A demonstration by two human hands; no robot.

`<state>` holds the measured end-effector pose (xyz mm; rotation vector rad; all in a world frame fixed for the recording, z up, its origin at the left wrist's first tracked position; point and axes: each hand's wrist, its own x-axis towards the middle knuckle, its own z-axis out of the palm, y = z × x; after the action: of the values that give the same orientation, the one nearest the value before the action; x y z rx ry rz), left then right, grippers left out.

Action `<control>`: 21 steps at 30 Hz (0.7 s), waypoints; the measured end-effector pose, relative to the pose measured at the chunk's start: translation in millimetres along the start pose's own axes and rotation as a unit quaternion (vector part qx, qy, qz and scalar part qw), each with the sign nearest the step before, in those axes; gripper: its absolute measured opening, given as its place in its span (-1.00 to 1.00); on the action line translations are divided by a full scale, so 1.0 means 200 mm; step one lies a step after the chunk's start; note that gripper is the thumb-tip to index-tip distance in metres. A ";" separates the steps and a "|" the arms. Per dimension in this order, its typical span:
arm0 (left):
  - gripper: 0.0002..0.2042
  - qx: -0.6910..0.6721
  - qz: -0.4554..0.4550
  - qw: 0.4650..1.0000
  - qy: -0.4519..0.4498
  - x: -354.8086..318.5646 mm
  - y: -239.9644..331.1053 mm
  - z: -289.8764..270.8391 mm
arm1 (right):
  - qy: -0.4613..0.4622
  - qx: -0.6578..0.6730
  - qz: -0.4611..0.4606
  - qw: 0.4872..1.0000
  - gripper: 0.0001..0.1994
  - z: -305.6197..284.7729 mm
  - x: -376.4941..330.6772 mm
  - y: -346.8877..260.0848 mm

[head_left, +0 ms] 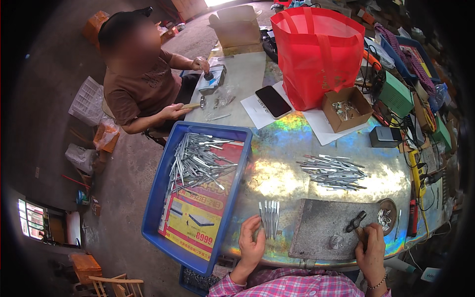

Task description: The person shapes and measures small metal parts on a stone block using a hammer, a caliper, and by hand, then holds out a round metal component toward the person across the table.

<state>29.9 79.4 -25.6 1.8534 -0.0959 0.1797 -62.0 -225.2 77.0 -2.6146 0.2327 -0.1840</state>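
Note:
My left hand (pixel 251 243) rests at the table's front, fingers curved and apart from the thumb, holding nothing. Right beside its fingertips lie several slim metal strips (pixel 269 220), set side by side in a row. My right hand (pixel 371 250) is closed around the short wooden handle of a small hammer (pixel 355 222), whose dark head is over a grey metal plate (pixel 311 232). A small round metal piece (pixel 336 241) sits on that plate. Beyond the plate is a loose heap of similar metal strips (pixel 332 172). A round dish (pixel 390 228) with small shiny parts stands beside the plate.
To the left, a blue tray (pixel 151 218) holds a pile of metal strips. A co-worker (pixel 141 81) sits across, holding another hammer (pixel 193 105). Farther back are a phone (pixel 273 102), a red bag (pixel 316 59), a small cardboard box (pixel 341 119) and cables with a green device (pixel 396 94).

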 end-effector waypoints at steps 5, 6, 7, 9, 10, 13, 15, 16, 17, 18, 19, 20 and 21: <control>-0.67 0.013 0.001 1.000 -0.016 0.01 0.00 0.00 | -0.005 -0.004 -0.003 1.000 -0.59 0.00 0.01 -0.01; -0.67 0.012 0.001 1.000 -0.016 0.01 0.01 0.00 | -0.005 -0.004 -0.003 1.000 -0.59 0.00 0.01 0.00; -0.67 0.013 0.001 1.000 -0.016 0.01 0.01 0.00 | 0.000 -0.004 -0.004 1.000 -0.59 0.01 0.00 0.01; -0.67 0.013 -0.001 1.000 -0.016 0.01 0.01 0.00 | 0.005 -0.004 -0.005 1.000 -0.59 0.01 -0.01 0.02; -0.66 0.008 0.000 1.000 -0.010 0.01 0.01 0.00 | 0.008 -0.005 -0.003 1.000 -0.59 0.02 -0.01 0.02; -0.65 0.002 0.001 1.000 -0.004 0.00 0.00 0.00 | 0.016 -0.002 -0.003 1.000 -0.60 0.03 -0.02 0.03; -0.65 0.001 0.001 1.000 -0.004 0.00 0.00 0.00 | 0.021 0.001 -0.007 1.000 -0.61 0.03 -0.02 0.03; -0.66 0.002 0.002 1.000 -0.012 0.00 0.01 0.00 | 0.026 0.002 -0.003 1.000 -0.61 0.04 -0.02 0.03; -0.67 0.003 0.002 1.000 -0.019 0.00 0.01 0.00 | 0.031 0.002 0.000 1.000 -0.62 0.04 -0.02 0.03; -0.67 0.003 0.002 1.000 -0.018 0.00 0.01 -0.01 | 0.030 0.002 -0.001 1.000 -0.62 0.04 -0.02 0.02; -0.67 0.001 -0.001 1.000 -0.018 0.00 0.01 -0.01 | 0.034 0.005 -0.003 0.999 -0.62 0.04 -0.02 0.02; -0.67 -0.002 -0.004 1.000 -0.019 0.00 0.00 -0.01 | 0.038 0.008 -0.005 0.999 -0.63 0.04 -0.01 0.02; -0.67 -0.001 -0.005 1.000 -0.018 0.00 0.00 -0.01 | 0.037 0.008 -0.005 0.999 -0.63 0.04 -0.01 0.02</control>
<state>29.6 80.5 -24.4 1.8542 -0.1115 0.1391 -63.4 -223.7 67.8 -2.5970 0.2418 -0.2847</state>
